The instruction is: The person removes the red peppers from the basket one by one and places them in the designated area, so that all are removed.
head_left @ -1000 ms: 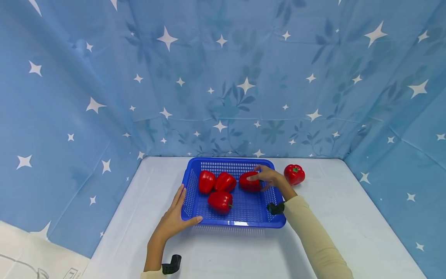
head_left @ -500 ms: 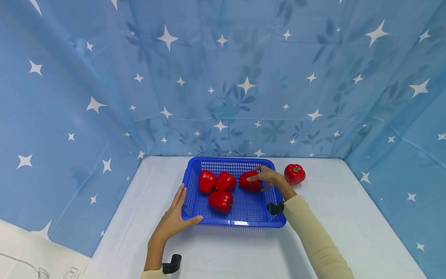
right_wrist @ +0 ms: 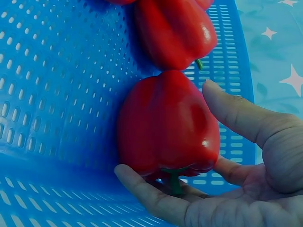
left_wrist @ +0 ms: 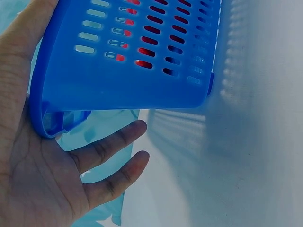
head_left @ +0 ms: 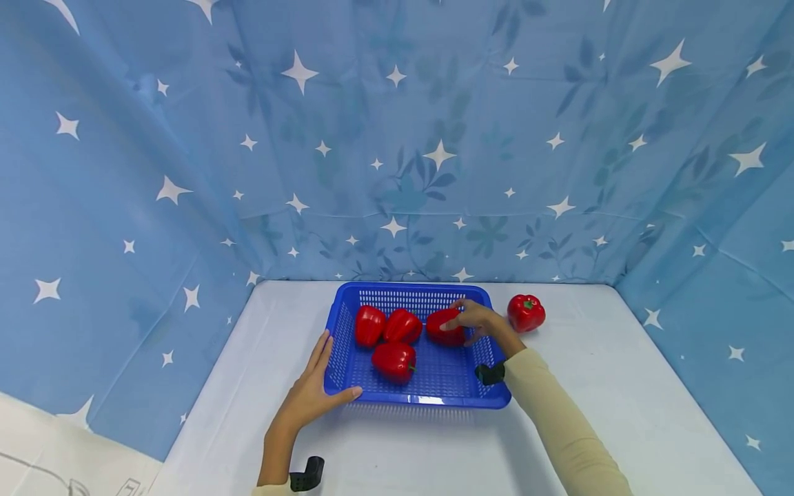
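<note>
A blue plastic basket (head_left: 434,399) with slotted walls stands on the table, several red bell peppers inside it. My right hand (head_left: 476,318) reaches in over the right side. Its thumb and fingers curl round the rightmost bell pepper (right_wrist: 165,123), which lies with its green stem toward the palm. My left hand (head_left: 305,391) lies against the basket's front left corner. Its thumb is along the front rim and its fingers stretch up the left side; in the left wrist view two straight fingers (left_wrist: 111,146) extend past the rim, apart from the wall.
Another red bell pepper (head_left: 526,313) sits on the white table (head_left: 595,386), right of the basket. Three more peppers, such as the front one (head_left: 392,362), cluster in the basket's left half. A blue star-patterned curtain (head_left: 397,138) hangs behind the table and along both sides.
</note>
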Action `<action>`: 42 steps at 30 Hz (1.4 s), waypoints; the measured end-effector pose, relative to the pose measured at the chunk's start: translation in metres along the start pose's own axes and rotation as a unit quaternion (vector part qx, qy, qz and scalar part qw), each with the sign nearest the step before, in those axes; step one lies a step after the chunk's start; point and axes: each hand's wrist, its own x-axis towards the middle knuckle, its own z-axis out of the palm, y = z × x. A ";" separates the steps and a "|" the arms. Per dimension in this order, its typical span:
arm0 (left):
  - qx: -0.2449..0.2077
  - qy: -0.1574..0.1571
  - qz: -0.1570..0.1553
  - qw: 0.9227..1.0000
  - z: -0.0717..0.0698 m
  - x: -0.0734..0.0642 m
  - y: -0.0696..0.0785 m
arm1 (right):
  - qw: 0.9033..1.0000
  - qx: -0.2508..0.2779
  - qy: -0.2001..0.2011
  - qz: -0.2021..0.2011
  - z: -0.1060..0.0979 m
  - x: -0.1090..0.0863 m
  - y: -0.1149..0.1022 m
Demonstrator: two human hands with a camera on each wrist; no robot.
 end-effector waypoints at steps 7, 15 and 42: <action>0.000 0.000 -0.001 1.000 0.000 0.000 0.001 | 1.000 -0.015 0.001 0.005 0.004 0.001 0.000; -0.003 -0.003 -0.005 1.000 0.000 0.000 0.001 | 1.000 -0.020 0.001 0.015 0.007 0.000 0.000; 0.008 0.001 0.006 1.000 0.000 0.001 0.000 | 0.998 -0.050 -0.005 -0.023 0.002 -0.023 -0.011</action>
